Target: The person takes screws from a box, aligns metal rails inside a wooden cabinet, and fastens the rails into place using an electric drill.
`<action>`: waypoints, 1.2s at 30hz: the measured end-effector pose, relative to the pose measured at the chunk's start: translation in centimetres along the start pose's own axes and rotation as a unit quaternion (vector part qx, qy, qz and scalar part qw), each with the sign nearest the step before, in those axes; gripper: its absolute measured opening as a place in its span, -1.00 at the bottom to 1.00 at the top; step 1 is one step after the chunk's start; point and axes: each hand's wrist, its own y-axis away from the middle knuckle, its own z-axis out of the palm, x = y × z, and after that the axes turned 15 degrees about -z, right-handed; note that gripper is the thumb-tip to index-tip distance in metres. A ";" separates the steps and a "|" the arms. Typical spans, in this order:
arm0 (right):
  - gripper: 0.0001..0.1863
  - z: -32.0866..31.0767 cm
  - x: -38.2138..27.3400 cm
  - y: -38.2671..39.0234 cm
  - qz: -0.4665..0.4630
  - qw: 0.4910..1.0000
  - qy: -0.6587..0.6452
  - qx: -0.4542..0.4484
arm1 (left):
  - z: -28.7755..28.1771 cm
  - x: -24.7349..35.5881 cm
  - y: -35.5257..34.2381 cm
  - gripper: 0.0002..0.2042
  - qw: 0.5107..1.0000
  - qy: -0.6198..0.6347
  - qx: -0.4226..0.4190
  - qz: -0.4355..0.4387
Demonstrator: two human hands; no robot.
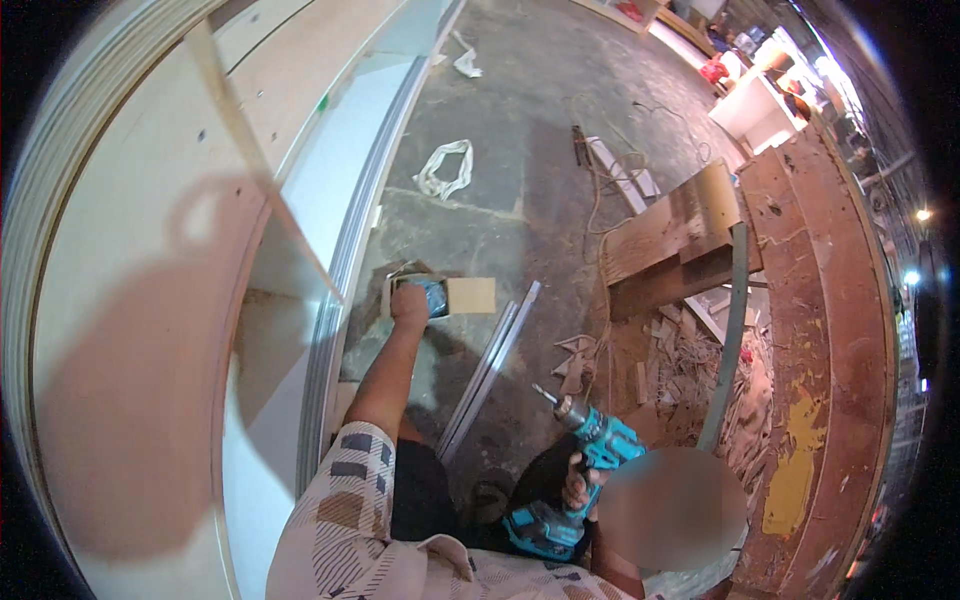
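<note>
My right hand (577, 484) is closed around the grip of a teal and black cordless drill (606, 440). A bit (545, 395) sticks out of its chuck, pointing up and to the left. With the arm stretched forward, my left hand (408, 303) reaches into a small open cardboard box (472, 296) on the floor, its flap folded out to the right. Inside the box, beside the hand, lies dark bluish plastic wrapping (436, 297). The fingers of my left hand are hidden, so what they touch does not show.
A tall wooden panel cabinet (120, 300) stands close on the left. Two metal rails (490, 370) lie on the floor before me. To the right are a worn wooden bench (820, 300), a wooden board (670, 235) and scrap (665, 370). A white strap loop (445, 170) and cables lie farther off.
</note>
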 end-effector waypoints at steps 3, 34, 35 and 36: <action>-0.57 -1.9 -0.6 2.1 -0.014 0.996 -0.082 0.003 | -0.2 2.3 0.2 -0.83 0.998 -0.026 -0.055 0.007; -0.55 1.2 -1.2 -0.6 -0.015 0.999 0.044 -0.017 | -1.9 -2.7 10.3 -0.88 0.615 0.757 -0.158 -0.154; -0.55 2.5 -1.9 -0.6 -0.030 0.997 0.065 -0.020 | -3.6 -2.7 13.6 -0.87 0.587 0.775 -0.177 -0.155; -0.56 3.8 -2.8 -0.5 -0.030 0.997 0.065 -0.034 | -5.3 -3.1 16.3 -0.84 0.556 0.795 -0.189 -0.153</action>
